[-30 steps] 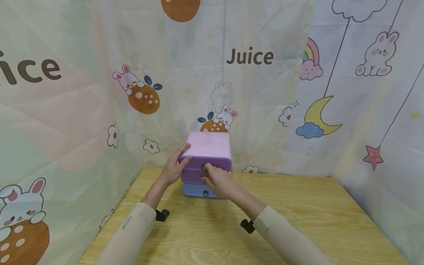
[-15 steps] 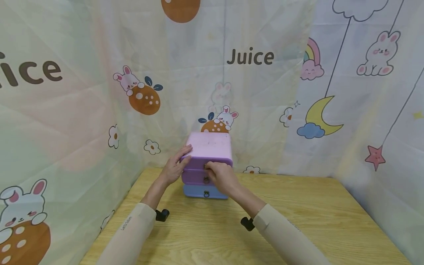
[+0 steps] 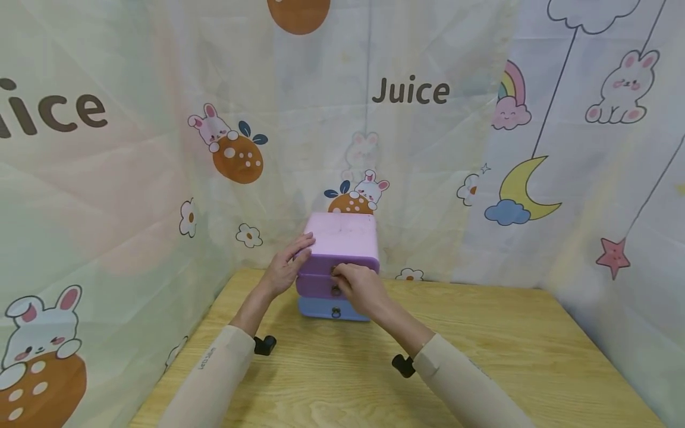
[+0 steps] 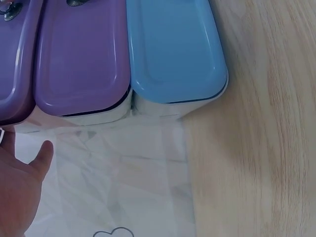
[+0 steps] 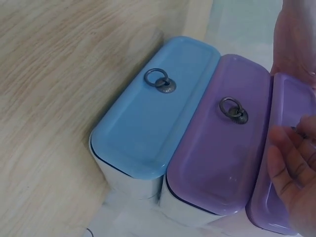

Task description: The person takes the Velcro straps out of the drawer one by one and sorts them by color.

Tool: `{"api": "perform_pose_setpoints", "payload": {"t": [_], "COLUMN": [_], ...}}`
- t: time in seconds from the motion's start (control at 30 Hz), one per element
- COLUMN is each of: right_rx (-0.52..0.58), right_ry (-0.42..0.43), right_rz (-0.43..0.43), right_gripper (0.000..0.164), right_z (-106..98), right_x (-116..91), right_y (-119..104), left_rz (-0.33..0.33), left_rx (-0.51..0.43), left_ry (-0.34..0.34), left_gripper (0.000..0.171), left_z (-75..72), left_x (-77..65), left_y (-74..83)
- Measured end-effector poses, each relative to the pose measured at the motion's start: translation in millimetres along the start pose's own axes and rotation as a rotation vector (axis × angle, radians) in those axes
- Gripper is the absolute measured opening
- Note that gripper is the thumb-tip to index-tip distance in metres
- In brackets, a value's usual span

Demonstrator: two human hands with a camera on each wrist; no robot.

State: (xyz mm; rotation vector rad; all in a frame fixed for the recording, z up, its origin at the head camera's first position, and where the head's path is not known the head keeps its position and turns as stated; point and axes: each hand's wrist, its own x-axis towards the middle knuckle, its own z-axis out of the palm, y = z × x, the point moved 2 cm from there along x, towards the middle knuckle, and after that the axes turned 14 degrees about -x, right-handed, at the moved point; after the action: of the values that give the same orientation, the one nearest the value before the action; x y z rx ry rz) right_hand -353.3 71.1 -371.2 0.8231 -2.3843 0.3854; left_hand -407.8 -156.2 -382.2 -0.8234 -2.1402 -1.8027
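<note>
A small cabinet with a pink top (image 3: 342, 232) stands on the table near the back wall. Stacked in its front are a purple top drawer (image 3: 311, 264), a purple middle drawer (image 3: 314, 286) and a blue bottom drawer (image 3: 316, 307). My left hand (image 3: 281, 270) rests on the cabinet's upper left edge, fingers extended on the top and side. At the top drawer's ring pull, my right hand (image 3: 364, 289) pinches with thumb and fingers, largely hiding it. The right wrist view shows the middle ring pull (image 5: 230, 107) and the bottom ring pull (image 5: 157, 79) untouched.
Two small black objects lie on the wooden table (image 3: 332, 380), a left one (image 3: 264, 345) and a right one (image 3: 404, 365), each close to a sleeve. A printed fabric wall (image 3: 417, 154) stands behind the cabinet, with more fabric at both sides.
My right fingers have drawn together at the top ring pull, uncovering the middle ring and more of the blue drawer. My left hand stays at the upper left edge. The head view has shifted slightly.
</note>
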Motion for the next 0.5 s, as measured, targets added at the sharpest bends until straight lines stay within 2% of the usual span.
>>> {"api": "perform_pose_setpoints", "payload": {"t": [0.5], "right_rx": [0.015], "right_ry": [-0.011], "right_rz": [-0.018], "right_gripper": [0.007], "right_z": [-1.2], "right_x": [-10.5], "right_y": [-1.4], "left_rz": [0.008], "left_rx": [0.000], "left_ry": [0.004], "left_gripper": [0.044], "left_z": [-0.7], "left_x": [-1.0], "left_y": [-2.0]}}
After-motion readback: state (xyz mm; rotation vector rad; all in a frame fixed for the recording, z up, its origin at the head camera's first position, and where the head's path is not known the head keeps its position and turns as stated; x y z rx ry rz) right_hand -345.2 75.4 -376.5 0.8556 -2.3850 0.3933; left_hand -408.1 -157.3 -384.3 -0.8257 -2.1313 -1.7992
